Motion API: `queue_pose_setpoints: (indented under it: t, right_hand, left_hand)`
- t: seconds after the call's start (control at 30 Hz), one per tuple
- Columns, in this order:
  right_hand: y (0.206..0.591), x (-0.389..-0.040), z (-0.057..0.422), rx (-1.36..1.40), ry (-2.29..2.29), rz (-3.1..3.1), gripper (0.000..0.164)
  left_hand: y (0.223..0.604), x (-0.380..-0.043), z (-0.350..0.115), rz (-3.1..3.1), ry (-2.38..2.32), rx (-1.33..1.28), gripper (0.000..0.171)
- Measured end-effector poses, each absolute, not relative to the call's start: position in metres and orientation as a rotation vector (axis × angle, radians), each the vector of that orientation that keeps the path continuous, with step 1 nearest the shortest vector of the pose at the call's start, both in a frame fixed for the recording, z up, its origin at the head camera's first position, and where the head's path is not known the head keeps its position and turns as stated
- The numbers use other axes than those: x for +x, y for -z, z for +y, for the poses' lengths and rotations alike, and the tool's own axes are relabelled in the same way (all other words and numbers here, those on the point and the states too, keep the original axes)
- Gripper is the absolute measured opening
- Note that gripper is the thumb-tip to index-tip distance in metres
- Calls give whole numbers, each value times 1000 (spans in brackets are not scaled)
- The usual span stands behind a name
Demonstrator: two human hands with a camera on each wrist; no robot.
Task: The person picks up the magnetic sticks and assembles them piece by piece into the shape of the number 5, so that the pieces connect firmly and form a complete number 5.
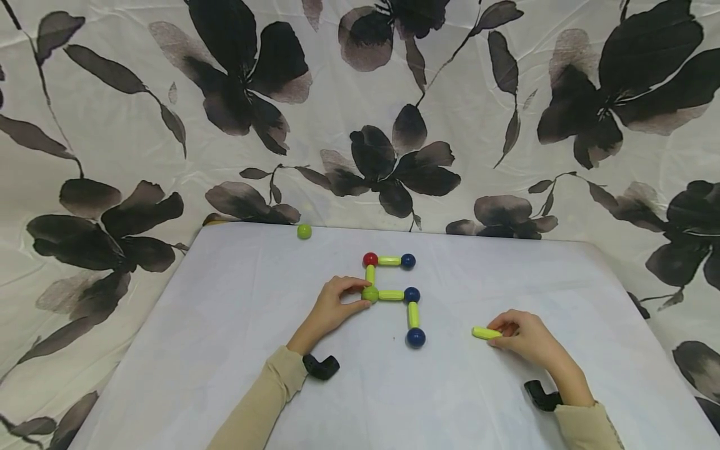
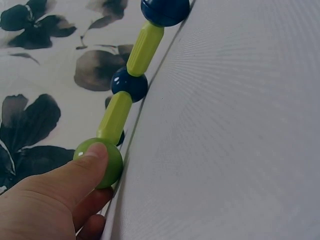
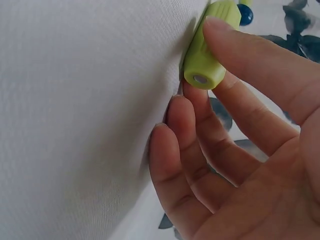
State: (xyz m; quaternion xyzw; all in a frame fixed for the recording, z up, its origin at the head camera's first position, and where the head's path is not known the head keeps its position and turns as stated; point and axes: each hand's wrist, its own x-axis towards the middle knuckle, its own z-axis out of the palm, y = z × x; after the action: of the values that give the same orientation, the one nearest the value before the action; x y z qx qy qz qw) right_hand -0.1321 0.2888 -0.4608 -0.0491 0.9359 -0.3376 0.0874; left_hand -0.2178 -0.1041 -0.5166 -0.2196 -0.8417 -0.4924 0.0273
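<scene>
My left hand [image 1: 333, 307] pinches a green ball [image 1: 369, 294] between thumb and fingers. That ball belongs to a joined figure of magnetic sticks and balls lying on the table. From it one stick [image 1: 370, 274] runs up to a red ball [image 1: 370, 259], and another [image 1: 391, 295] runs right to a blue ball [image 1: 412, 294]. A top stick [image 1: 389, 261] joins the red ball to a second blue ball [image 1: 408, 261]. The lower stick [image 1: 414, 314] ends at a third blue ball [image 1: 415, 338]. To the right, my right hand [image 1: 529, 337] pinches a loose yellow-green magnetic stick [image 3: 207, 55], its metal end showing.
A loose green ball [image 1: 304, 231] sits near the far edge of the white-covered table [image 1: 225, 350]. Behind hangs a flowered cloth [image 1: 315, 112]. Each wrist carries a black device, one at the left wrist [image 1: 322, 367] and one at the right wrist [image 1: 542, 396].
</scene>
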Motion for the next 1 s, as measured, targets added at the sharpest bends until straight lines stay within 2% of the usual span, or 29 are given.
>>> queue_pose_setpoints:
  t: [0.23,0.57,1.0]
  right_hand:
    - [460,-135,289,-227,998,2814,18]
    - [439,-151,277,-413,1026,2884,17]
    - [403,-171,226,-452,1046,2867,17]
  left_hand:
    - [517,-218,-104,-2594,1522,-683,37]
    - [520,-219,-105,-2588,1492,-695,36]
    - [519,-218,-105,-2592,1496,-682,36]
